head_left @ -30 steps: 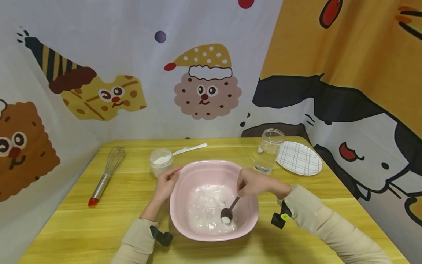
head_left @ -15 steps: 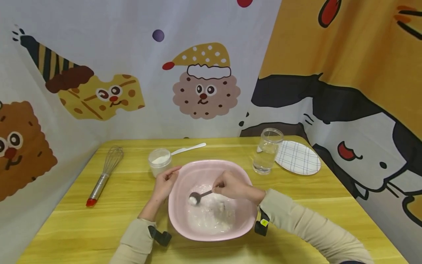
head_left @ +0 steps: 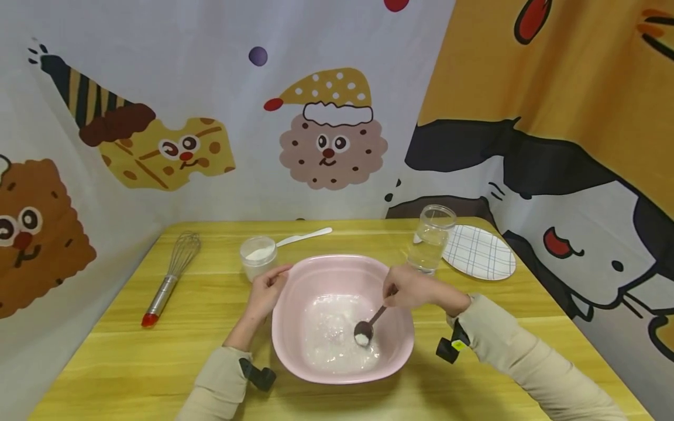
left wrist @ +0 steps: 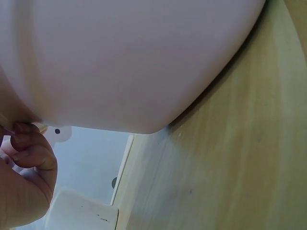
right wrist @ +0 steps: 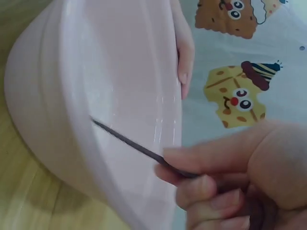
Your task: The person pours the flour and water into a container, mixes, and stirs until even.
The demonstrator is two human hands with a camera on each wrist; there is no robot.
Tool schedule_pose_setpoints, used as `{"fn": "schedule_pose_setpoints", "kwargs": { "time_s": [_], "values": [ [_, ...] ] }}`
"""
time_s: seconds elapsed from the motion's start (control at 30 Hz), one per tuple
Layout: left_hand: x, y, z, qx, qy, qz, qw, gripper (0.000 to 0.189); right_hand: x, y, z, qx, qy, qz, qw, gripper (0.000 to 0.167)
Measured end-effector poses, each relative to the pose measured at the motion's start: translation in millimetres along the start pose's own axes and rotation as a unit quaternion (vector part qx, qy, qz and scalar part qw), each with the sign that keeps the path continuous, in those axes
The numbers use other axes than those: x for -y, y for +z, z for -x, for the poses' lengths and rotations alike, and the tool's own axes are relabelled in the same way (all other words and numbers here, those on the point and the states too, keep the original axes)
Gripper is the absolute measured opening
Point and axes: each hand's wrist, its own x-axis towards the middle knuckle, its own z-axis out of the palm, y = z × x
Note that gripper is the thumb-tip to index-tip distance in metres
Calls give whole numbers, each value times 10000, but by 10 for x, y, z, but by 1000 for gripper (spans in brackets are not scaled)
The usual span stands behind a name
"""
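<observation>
Spoon (head_left: 368,330) swung back right; left hand (head_left: 267,291) grips bowl (head_left: 337,266).

The pale pink outer wall of a bowl (left wrist: 134,57) fills the upper part of the left wrist view, curving down to meet a light wooden table (left wrist: 230,158) that runs along the right side and bottom. At the lower left, the left hand (left wrist: 24,172) shows with its fingertips (left wrist: 26,128) curled against the underside of the bowl's rim. Below the hand stands a white container (left wrist: 81,213), probably a small cup, though only its top edge is visible. A thin white handle (left wrist: 123,160) slants up beside it.
</observation>
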Motion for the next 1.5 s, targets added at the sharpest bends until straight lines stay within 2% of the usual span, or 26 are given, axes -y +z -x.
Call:
{"fn": "schedule_pose_setpoints", "kwargs": {
  "time_s": [0.1,0.27,0.33,0.4,0.57,0.63,0.73,0.87,0.93,1.13,1.33,1.5],
  "values": [
    [8,5,-10,-47,52,-32,10000,26,-44,8,-20,-511,111,334,9981,8],
    [13,6,-23,-36,82,-48,9999,26,-85,180,-183,-1212,-123,241,9923,7],
    [9,4,-21,-21,51,14,10000,26,-59,274,-248,-1337,-377,54,9903,7],
    [10,5,-17,-13,33,57,10000,26,-9,360,-289,-1237,-754,-156,9893,7],
    [12,3,-11,-23,48,97,9999,27,133,471,-266,-567,-1568,-316,9855,8],
    [12,1,-13,-30,41,98,9999,27,153,481,-241,-552,-1830,-166,9814,8],
    [13,-3,-18,-22,12,100,9999,27,140,473,-210,-596,-2013,-93,9777,7],
    [10,-4,-13,10,5,96,10000,27,98,431,-173,-603,-1740,-123,9828,7],
    [7,-3,-8,8,15,77,10000,27,76,411,-159,-783,-1575,-20,9844,6],
    [3,3,-3,16,2,56,10000,27,29,378,-128,-1455,-1372,161,9797,8],
    [-1,1,1,24,21,55,10000,27,5,377,-114,-1520,-1349,101,9791,7],
    [-5,0,7,9,37,13,10000,27,-13,385,-123,-1685,-786,131,9825,7]
  ]
}}
